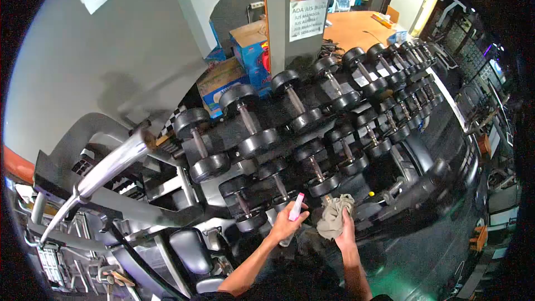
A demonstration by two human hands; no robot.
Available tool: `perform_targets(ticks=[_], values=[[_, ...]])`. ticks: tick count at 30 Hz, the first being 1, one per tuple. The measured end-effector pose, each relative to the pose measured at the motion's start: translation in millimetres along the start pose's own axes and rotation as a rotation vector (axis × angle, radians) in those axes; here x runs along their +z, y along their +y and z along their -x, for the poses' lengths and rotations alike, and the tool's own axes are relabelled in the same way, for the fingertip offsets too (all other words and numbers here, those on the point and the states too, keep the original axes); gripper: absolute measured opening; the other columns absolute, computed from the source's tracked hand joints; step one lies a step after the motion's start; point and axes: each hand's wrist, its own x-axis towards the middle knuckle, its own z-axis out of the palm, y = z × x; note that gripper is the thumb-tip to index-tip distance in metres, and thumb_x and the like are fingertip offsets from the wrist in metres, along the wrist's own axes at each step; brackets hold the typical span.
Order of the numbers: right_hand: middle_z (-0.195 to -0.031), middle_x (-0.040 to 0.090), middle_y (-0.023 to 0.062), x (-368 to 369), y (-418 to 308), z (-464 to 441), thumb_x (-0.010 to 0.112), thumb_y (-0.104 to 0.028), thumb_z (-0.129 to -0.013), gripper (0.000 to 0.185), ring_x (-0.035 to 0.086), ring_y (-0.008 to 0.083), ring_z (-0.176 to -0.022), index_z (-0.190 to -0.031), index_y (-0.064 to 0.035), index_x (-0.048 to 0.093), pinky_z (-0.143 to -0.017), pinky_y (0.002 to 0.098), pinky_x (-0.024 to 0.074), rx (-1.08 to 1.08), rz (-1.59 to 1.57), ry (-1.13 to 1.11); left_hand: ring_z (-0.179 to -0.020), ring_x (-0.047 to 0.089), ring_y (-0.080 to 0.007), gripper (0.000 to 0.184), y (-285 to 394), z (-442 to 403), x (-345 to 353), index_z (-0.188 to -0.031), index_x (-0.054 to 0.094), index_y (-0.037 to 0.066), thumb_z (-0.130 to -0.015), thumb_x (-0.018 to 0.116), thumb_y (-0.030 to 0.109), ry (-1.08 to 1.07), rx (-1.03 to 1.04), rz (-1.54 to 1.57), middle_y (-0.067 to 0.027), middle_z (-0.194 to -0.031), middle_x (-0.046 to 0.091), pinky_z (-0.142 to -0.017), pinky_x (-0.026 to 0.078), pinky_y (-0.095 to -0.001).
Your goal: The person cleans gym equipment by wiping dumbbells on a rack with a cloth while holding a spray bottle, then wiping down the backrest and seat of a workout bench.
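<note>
My left hand [285, 225] is wrapped round a small spray bottle [297, 207] with a pink and white top; part of its clear body shows below the fingers. A crumpled grey-beige cloth [333, 218] is bunched in my right hand [346, 231], with the thumb on its right side. Both hands are in front of the lower row of a dumbbell rack, a short way apart. Just beyond them are a black dumbbell [316, 168] with a metal handle and another dumbbell [275, 179] to its left. Whether the cloth touches the rack is unclear.
An upper row of dumbbells [248, 119] runs away to the right. A gym machine with a shiny metal bar [114, 161] stands at left, near a padded seat [190, 251]. Behind the rack are cardboard boxes [223, 78], a pillar with a poster [308, 5] and a wooden table [356, 27].
</note>
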Motion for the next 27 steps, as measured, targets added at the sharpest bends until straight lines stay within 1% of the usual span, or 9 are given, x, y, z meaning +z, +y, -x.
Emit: perform_targets(ticks=[5, 8, 9, 11, 17, 20, 23, 25, 27], values=[[-0.124, 0.057, 0.0085, -18.6, 6.5, -92.3, 0.050, -0.037, -0.096, 0.043, 0.057, 0.0244, -0.111, -0.128, -0.0073, 0.050, -0.096, 0.0405, 0.0447, 0.047, -0.058, 0.030, -0.059, 0.055, -0.0071, 0.026, -39.1, -79.5, 4.2, -0.103, 0.059, 0.006, -0.085, 0.069, 0.022, 0.050, -0.065, 0.005, -0.0007, -0.078, 0.058, -0.050, 0.046, -0.0250], [-0.127, 0.055, 0.0080, -32.1, 26.3, -155.7, 0.058, -0.033, -0.092, 0.051, 0.054, 0.0232, -0.114, -0.133, -0.0062, 0.046, -0.095, 0.0369, 0.0433, -0.358, 0.271, 0.366, -0.055, 0.053, -0.0062, 0.026, -53.8, -128.6, 11.5, -0.102, 0.059, 0.006, -0.085, 0.069, 0.023, 0.085, -0.134, 0.049, 0.0002, -0.071, 0.056, -0.047, 0.045, -0.0242], [-0.127, 0.055, 0.0080, -32.5, 24.1, -171.5, 0.058, -0.033, -0.092, 0.051, 0.054, 0.0232, -0.114, -0.133, -0.0062, 0.046, -0.095, 0.0369, 0.0433, -0.347, 0.283, 0.375, -0.055, 0.052, -0.0061, 0.027, -58.9, -144.2, 12.5, -0.101, 0.058, 0.005, -0.085, 0.069, 0.024, 0.091, -0.137, 0.057, 0.0006, -0.069, 0.055, -0.047, 0.044, -0.0242], [-0.129, 0.053, 0.0085, -30.1, 26.4, -203.2, 0.061, -0.033, -0.091, 0.058, 0.051, 0.0226, -0.117, -0.136, -0.0032, 0.042, -0.098, 0.0348, 0.0410, -0.382, 0.215, 0.629, -0.053, 0.051, -0.0065, 0.029, -65.7, -171.3, 15.7, -0.100, 0.059, 0.005, -0.085, 0.069, 0.028, 0.119, -0.172, 0.024, 0.0009, -0.066, 0.054, -0.047, 0.044, -0.0257], [-0.133, 0.049, 0.0131, -39.8, 13.9, -266.6, 0.060, -0.033, -0.092, 0.061, 0.052, 0.0222, -0.115, -0.138, 0.0001, 0.038, -0.098, 0.0329, 0.0399, -0.446, 0.371, 0.580, -0.052, 0.053, -0.0104, 0.024, -89.0, -216.7, 24.0, -0.099, 0.059, 0.006, -0.085, 0.067, 0.025, 0.137, -0.275, -0.127, -0.0037, -0.065, 0.056, -0.050, 0.045, -0.0292], [-0.139, 0.042, 0.0166, -15.9, 14.1, -290.4, 0.057, -0.020, -0.092, 0.056, 0.041, 0.0276, -0.126, -0.138, 0.0037, 0.035, -0.107, 0.0368, 0.0287, -0.659, 0.655, 0.465, -0.058, 0.056, -0.0121, 0.022, -93.7, -216.4, 24.7, -0.099, 0.059, 0.005, -0.085, 0.067, 0.021, 0.157, -0.215, -0.066, -0.0042, -0.071, 0.059, -0.055, 0.047, -0.0297], [-0.134, 0.045, 0.0182, 22.5, 7.9, -308.9, 0.055, -0.013, -0.090, 0.045, 0.044, 0.0304, -0.124, -0.132, -0.0009, 0.045, -0.105, 0.0370, 0.0318, -1.094, 1.208, 0.151, -0.061, 0.055, -0.0079, 0.024, -121.0, -204.0, 25.0, -0.106, 0.060, 0.007, -0.085, 0.068, 0.016, 0.267, -0.031, -0.087, -0.0018, -0.077, 0.062, -0.056, 0.047, -0.0260], [-0.130, 0.049, 0.0147, 22.7, 28.7, -341.4, 0.056, -0.011, -0.084, 0.042, 0.044, 0.0316, -0.123, -0.126, -0.0109, 0.054, -0.105, 0.0424, 0.0338, -0.533, 1.197, -0.097, -0.065, 0.056, -0.0076, 0.025, -137.8, -196.5, 24.9, -0.106, 0.059, 0.005, -0.084, 0.068, 0.011, 0.331, 0.092, -0.175, -0.0016, -0.079, 0.062, -0.059, 0.047, -0.0251], [-0.136, 0.043, 0.0156, 52.6, 31.2, -333.9, 0.061, -0.008, -0.074, 0.039, 0.040, 0.0368, -0.125, -0.113, -0.0101, 0.062, -0.101, 0.0484, 0.0374, -1.261, 1.768, -0.261, -0.065, 0.056, -0.0083, 0.024, -147.3, -187.8, 24.0, -0.105, 0.059, 0.004, -0.083, 0.067, 0.008, 0.403, 0.120, -0.234, -0.0014, -0.080, 0.062, -0.058, 0.048, -0.0254]])
